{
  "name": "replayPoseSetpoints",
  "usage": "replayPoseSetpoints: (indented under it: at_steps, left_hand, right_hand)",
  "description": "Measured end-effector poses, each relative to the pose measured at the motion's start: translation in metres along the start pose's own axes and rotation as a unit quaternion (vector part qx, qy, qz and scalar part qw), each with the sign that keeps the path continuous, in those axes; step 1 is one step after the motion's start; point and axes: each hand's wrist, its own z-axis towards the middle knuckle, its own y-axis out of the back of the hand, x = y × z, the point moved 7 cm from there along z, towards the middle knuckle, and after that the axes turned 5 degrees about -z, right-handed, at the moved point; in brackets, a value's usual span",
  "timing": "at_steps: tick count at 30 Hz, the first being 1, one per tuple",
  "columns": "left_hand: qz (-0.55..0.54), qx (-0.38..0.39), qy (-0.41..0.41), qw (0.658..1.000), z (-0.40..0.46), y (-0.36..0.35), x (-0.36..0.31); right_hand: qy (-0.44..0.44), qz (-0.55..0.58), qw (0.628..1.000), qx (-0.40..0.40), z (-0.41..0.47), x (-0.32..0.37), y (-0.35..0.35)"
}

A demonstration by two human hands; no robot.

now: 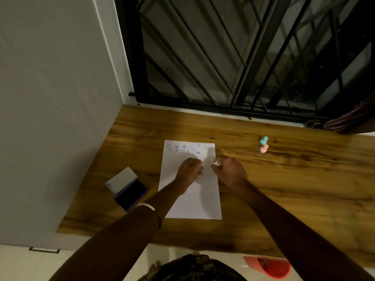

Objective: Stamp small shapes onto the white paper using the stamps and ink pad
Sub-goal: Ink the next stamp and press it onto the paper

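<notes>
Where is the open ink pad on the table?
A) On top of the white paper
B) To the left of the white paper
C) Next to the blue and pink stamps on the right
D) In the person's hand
B: the open ink pad sits on the wooden table just left of the white paper, far from the blue stamp and pink stamp.

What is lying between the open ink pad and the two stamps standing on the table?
In the head view, the white paper lies between the ink pad and the standing stamps; both hands, left hand and right hand, are over its upper half.
</notes>
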Motion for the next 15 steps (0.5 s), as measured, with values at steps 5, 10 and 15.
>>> replayPoseSetpoints:
  at_steps: [5,10,15]
  left_hand:
    - [0.322,-0.048,-0.22,0.92,-0.007,-0.008,-0.019]
    - [0.381,-0.045,-0.307,0.871,-0.008,-0.022,-0.025]
    - [0.447,-0.038,-0.345,0.824,-0.006,-0.043,-0.031]
  right_hand:
    - [-0.099,-0.041,0.994,-0.015,0.016,-0.068,0.03]
    - [-0.157,-0.1,0.983,-0.001,0.033,-0.125,0.047]
    - [-0.193,-0.107,0.975,-0.002,0.043,-0.161,0.052]
